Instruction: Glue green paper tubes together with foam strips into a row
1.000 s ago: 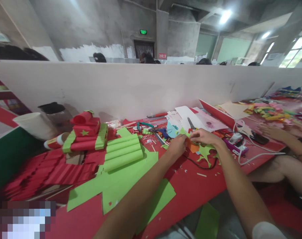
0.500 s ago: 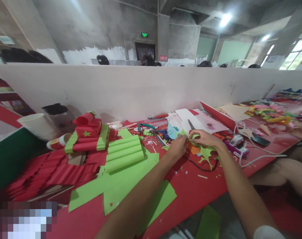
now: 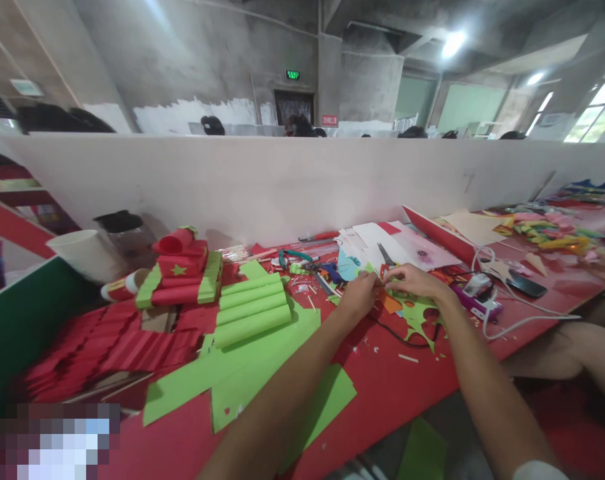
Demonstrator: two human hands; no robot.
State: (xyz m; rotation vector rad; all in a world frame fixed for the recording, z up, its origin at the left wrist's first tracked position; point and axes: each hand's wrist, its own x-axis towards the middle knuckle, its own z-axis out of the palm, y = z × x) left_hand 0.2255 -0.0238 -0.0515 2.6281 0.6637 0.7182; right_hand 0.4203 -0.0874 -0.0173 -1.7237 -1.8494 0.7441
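My left hand (image 3: 360, 295) is closed, its fingers pinched on a small piece of green paper (image 3: 367, 268) that shows above them. Close against it, my right hand (image 3: 413, 280) has its thumb and fingers together; what they pinch is too small and hidden to make out. Scissors (image 3: 385, 255) lie just behind the right hand, blades pointing away, handles partly covered. Under and beside the right hand spread cut green paper scraps (image 3: 422, 320), with an orange paper piece (image 3: 390, 303) between the hands.
Green paper rolls (image 3: 255, 310) rest on green sheets (image 3: 177, 390) at left. Behind stands a red and green paper model (image 3: 180, 270) with a star, near folded red strips (image 3: 82, 347). A purple power strip (image 3: 477, 303) with a white cable is at right. A white partition (image 3: 262, 187) borders the table.
My fingertips have drawn closer together, and less green paper shows between them. The right hand's fingers are lower. The whole view has shifted slightly.
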